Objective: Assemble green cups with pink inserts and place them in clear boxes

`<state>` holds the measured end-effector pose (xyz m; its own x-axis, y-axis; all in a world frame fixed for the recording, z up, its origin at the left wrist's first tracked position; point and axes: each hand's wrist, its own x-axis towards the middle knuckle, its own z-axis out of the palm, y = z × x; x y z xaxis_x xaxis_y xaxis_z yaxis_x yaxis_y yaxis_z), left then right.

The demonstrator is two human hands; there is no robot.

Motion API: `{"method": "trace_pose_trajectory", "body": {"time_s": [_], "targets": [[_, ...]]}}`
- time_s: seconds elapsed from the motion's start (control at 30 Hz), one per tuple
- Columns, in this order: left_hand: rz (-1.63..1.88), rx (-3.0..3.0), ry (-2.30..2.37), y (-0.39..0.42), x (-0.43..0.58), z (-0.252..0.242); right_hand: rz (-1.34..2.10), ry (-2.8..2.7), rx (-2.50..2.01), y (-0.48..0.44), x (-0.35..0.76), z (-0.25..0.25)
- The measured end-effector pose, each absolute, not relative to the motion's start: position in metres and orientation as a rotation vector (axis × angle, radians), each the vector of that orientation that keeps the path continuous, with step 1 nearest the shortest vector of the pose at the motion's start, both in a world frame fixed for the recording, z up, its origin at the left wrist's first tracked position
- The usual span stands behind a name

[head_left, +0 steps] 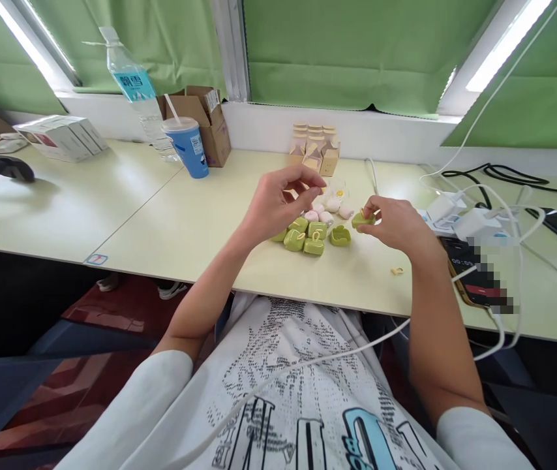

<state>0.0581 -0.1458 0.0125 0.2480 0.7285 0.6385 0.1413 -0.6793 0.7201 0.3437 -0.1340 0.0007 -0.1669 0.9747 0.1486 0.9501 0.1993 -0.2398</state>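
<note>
My right hand (391, 222) pinches a small glossy green case (362, 220) with a yellow loop on it, just above the table. Thumb and fingers of my left hand (283, 199) are curled in a pinch over the small pieces. A yellow speck shows by its fingertips, but I cannot tell whether it is held. Below that hand lie several green cases (295, 240), some with yellow loops. An open, hollow green shell (340, 236) sits between my hands. Several pale pink and white rounded pieces (326, 217) lie behind. Near my right wrist is a loose yellow loop (396, 271).
Small kraft boxes (314, 151) stand against the wall. At left are a blue cup (188, 147) with a straw, a water bottle (144, 98), a cardboard box (214, 127) and white boxes (66, 137). Phones (474, 274), chargers (477, 223) and cables crowd the right; one white cable crosses my lap.
</note>
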Motion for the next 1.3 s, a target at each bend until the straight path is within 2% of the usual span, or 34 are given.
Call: {"method": "trace_pose_trajectory", "body": {"time_s": [0.1,0.43,0.57,0.67,0.8,0.97,1.17,1.3], "targets": [[1.466,1.995,0.812,-0.145,0.058,0.012,0.163,-2.217,-1.952,-0.128,0.345,-0.002],[1.467,2.005,0.816,-0.148,0.059,0.014,0.314,-2.374,-1.848,-0.116,0.344,-0.011],[1.471,2.0,0.813,-0.145,0.057,0.014,0.39,-2.395,-1.787,-0.124,0.347,-0.003],[1.469,2.09,0.867,-0.146,0.057,0.012,0.314,-2.324,-1.848,-0.139,0.358,0.009],[1.178,2.547,1.045,-0.159,0.075,0.003,0.255,-2.317,-2.11,-0.155,0.384,0.02],[0.577,3.051,1.203,-0.177,0.118,-0.027,0.746,-2.37,-2.216,-0.151,0.403,0.011],[0.594,3.238,1.059,-0.183,0.142,-0.051,0.938,-2.413,-2.17,-0.145,0.396,0.005],[0.537,3.174,0.99,-0.189,0.141,-0.045,0.746,-2.412,-1.993,-0.145,0.394,0.015]]}}
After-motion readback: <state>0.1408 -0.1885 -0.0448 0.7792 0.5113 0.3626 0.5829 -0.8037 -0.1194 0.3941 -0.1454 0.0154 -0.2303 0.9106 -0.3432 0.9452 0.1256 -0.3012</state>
